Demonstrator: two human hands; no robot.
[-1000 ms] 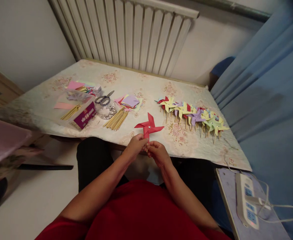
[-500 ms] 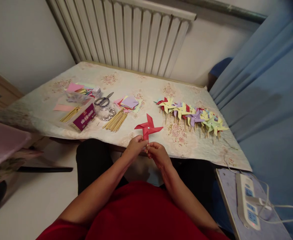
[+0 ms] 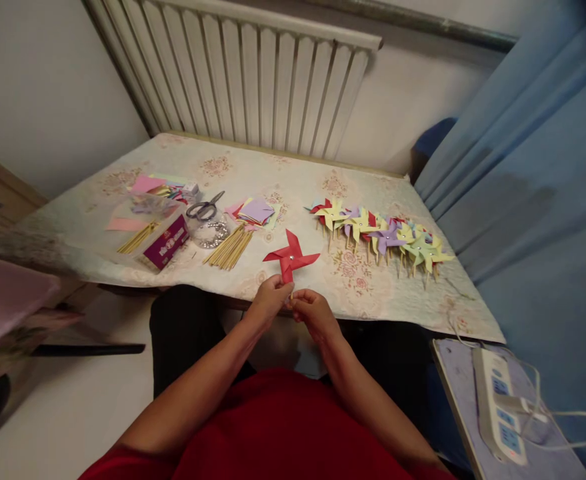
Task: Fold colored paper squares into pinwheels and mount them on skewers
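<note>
At the desk's near edge, a red pinwheel (image 3: 291, 257) is pinched by its stick between left hand (image 3: 269, 299) and right hand (image 3: 311, 313); assembly appears nearly finished, and a firm seating of the stick seems called for next.

— What is held at the table's near edge?
— A red pinwheel (image 3: 291, 257) is pinched by its stick between the left hand (image 3: 269, 299) and the right hand (image 3: 313, 312).
— And beyond it?
— A row of finished pinwheels (image 3: 380, 235) is laid out on the table (image 3: 273, 173); wooden sticks (image 3: 229, 248) and scissors (image 3: 203, 208) are seen left.
</note>
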